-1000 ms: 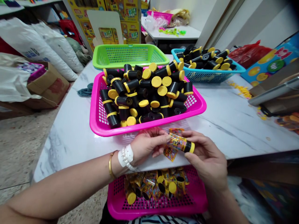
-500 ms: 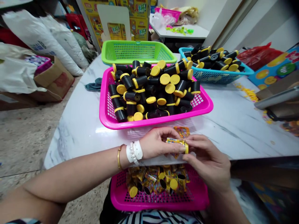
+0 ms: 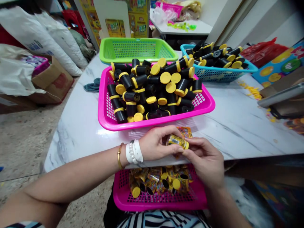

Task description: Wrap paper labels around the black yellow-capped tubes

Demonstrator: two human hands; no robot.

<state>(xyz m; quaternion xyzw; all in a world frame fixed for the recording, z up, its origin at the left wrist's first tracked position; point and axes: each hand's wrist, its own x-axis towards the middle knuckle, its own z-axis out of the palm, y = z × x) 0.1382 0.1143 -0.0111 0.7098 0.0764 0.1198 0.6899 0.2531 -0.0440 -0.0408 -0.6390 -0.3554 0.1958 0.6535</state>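
Just in front of the large pink basket (image 3: 106,126), my left hand (image 3: 155,144) is closed round a small canister (image 3: 177,141) with a yellow lid and a printed yellow wrapper. The lid end points to the right. My right hand (image 3: 205,155) pinches that same canister near its lid with thumb and fingers. Printed orange wrappers (image 3: 186,131) lie on the table just behind the hands. Below the table edge, a second pink basket (image 3: 142,207) on my lap holds several wrapped canisters (image 3: 155,183) with yellow lids. Unwrapped black canisters (image 3: 131,96) with yellow lids fill the large pink basket.
A green basket (image 3: 104,50) stands behind the large pink one. To its right a blue basket (image 3: 220,76) holds more black canisters. Loose yellow pieces (image 3: 251,91) lie at the table's right. White sacks (image 3: 26,31) and a cardboard box (image 3: 57,77) are on the floor at left.
The canister has turned in my fingers so more of its printed side shows. My right hand has shifted slightly left and now grips closer round the lid end. The view has moved slightly.
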